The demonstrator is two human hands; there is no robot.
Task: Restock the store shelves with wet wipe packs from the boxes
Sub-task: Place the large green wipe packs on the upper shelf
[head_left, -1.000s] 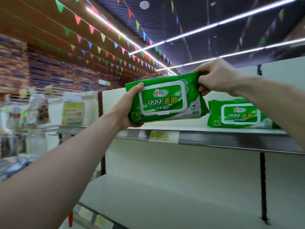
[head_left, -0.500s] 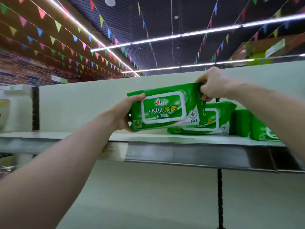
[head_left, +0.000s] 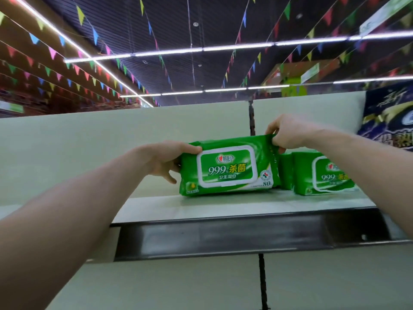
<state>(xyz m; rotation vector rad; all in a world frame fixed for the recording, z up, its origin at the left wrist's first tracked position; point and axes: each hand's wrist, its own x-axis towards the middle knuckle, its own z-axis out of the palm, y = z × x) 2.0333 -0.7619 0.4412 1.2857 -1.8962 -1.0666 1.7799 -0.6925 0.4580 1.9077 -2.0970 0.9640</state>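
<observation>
Nearest to us, the left forearm (head_left: 67,220) and the right forearm (head_left: 368,166) rise from the lower corners and reach up toward a high shelf (head_left: 223,206), whose dark metal front rail (head_left: 223,236) we see from below. On the pale shelf board, near its front edge, the green wet wipe pack (head_left: 228,166) stands on its long side with the white-framed lid facing us. Its lower edge seems to touch the board, though from this low angle we cannot be sure its weight is down. The left hand (head_left: 164,161) holds the pack's left end: the thumb lies on the top left corner and the other fingers curl down beside and behind that end. The right hand (head_left: 288,133) pinches the pack's top right corner between thumb and curled fingers. Just beside the pack on the right, partly behind its right end, a narrow green pack (head_left: 286,171) shows only its side. Just beside that one, further right, a second labelled pack (head_left: 324,175) faces us, its right part hidden by the right forearm. Behind them rises the pale back panel (head_left: 89,148), split by a dark slotted upright (head_left: 251,121). At the far right, above the forearm, sits a dark blue printed package (head_left: 388,121), its lettering too blurred to read. Farthest off, white light strips (head_left: 201,50) cross the dark ceiling (head_left: 178,19), with strings of coloured pennants (head_left: 93,36) hung below it.
</observation>
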